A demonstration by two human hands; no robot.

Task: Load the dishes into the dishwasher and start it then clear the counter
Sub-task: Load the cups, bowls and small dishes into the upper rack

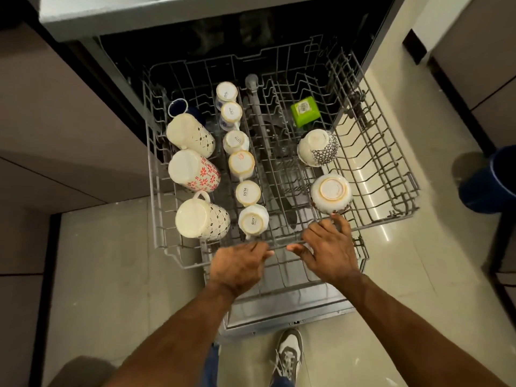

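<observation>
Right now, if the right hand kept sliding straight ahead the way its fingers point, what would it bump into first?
Most likely the upturned bowl at the rack's front right: the right hand's fingers already reach just below its rim, though depth is hard to judge.

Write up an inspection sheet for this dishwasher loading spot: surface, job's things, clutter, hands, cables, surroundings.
Surface: upper rack pulled out over the open dishwasher door; its right section bare.
Job's things: three tall mugs lying on their sides at left; a row of six small cups upside down in the middle; two bowls upside down at right; a green container behind them; a dark blue cup at back left.
Clutter: nothing seen.
Hands: left hand grips the rack's front rail; right hand rests on the rail, fingers spread.
Cables: nothing seen.
Surroundings: tiled floor, cabinet fronts at left, blue bin at right, a shoe below.
</observation>
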